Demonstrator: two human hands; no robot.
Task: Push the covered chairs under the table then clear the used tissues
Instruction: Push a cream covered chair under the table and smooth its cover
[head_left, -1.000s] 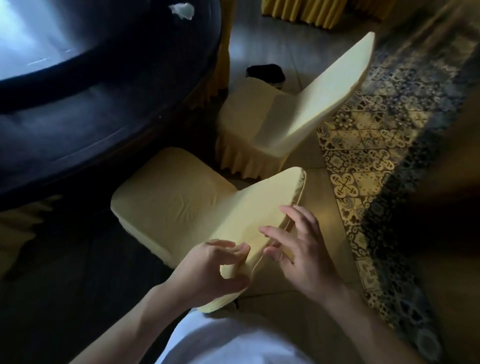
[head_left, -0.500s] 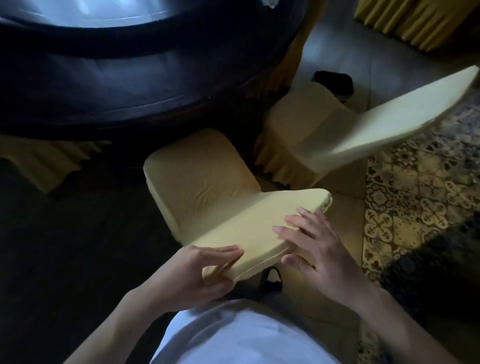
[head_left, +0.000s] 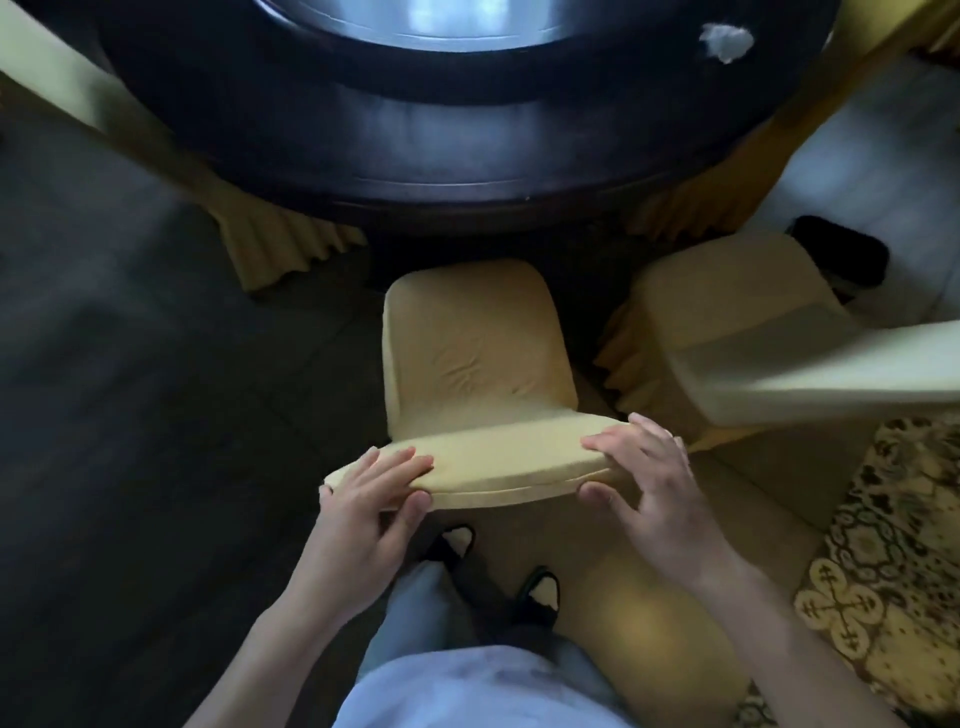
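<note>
**Chair squared to the round surface, both hands on its back**

Turned since half a second ago: covered chair (head_left: 475, 358), then angled with its seat toward the left, now pointing straight at the dark round surface (head_left: 431, 150), front edge of the seat close to the rim's shadow. Moved too: right hand (head_left: 649, 488), then resting flat beside the backrest, now clamped on its right end. Left hand (head_left: 371, 496) gripping the left end of the backrest top, fingers over the front face and thumb beneath the seam. Right-hand grip much the same, fingers spread across the top edge, thumb under the lip. Both grips narrow, closed round the padded edge.

Second covered chair (head_left: 727, 322) standing to the right, near the first but apart from it, its pale backrest running off the right edge of view, its pleated skirt hanging to the floor. Used tissue (head_left: 726, 42), white and crumpled, lying on the far right of the surface. Yellow pleated skirts of further chairs (head_left: 291, 244) tucked at the surface's left and right rims. Dark object (head_left: 852, 254) on the pale floor beyond the second chair, too dim to name. Patterned carpet (head_left: 883, 561) at near right. Two dark shoes (head_left: 452, 540) visible behind the backrest, below the hands.
</note>
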